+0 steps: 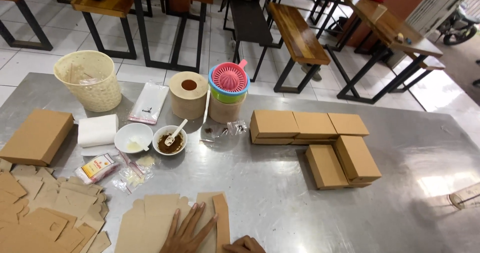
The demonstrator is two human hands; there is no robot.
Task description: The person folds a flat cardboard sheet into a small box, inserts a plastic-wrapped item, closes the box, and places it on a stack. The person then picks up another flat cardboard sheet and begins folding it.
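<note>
My left hand (187, 230) lies flat, fingers spread, on an unfolded brown cardboard box blank (150, 223) at the near edge of the steel table (280, 203). My right hand (245, 244) shows only in part at the bottom edge, fingers curled, touching the blank's raised side flap (221, 220). Whether it grips the flap is unclear.
A pile of flat cardboard blanks (45, 208) lies at the near left. Several folded brown boxes (320, 143) stand at the right, one (37, 135) at the left. Two white bowls (150, 139), a paper roll (188, 95), a woven basket (90, 80) and small packets sit behind.
</note>
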